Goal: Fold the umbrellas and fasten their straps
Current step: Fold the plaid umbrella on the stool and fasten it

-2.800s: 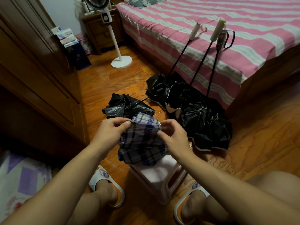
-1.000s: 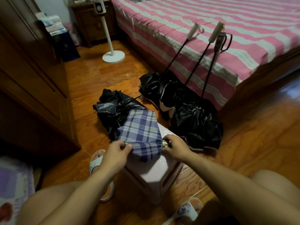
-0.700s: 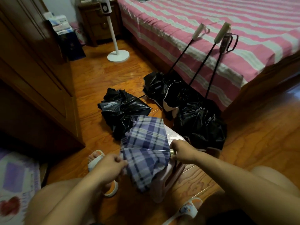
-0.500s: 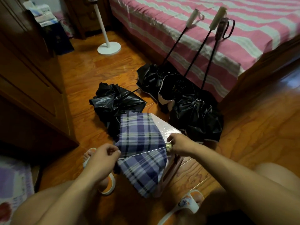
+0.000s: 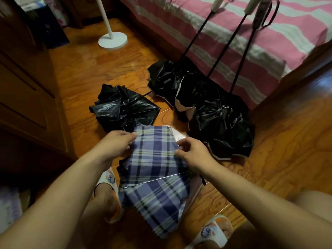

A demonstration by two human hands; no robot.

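Hands work either edge of the blue-and-white plaid fabric umbrella [image 5: 154,169] draped over the near pale plastic stool [image 5: 177,134], left hand [image 5: 116,143] and right hand [image 5: 193,152] each pinching cloth, seemingly to gather its panels, while crumpled black umbrellas [image 5: 206,105] wait beyond.

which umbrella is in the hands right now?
The blue plaid umbrella, lying over the pink stool. The left hand and right hand pinch its cloth. The other umbrellas are all black and lie untouched on the floor.
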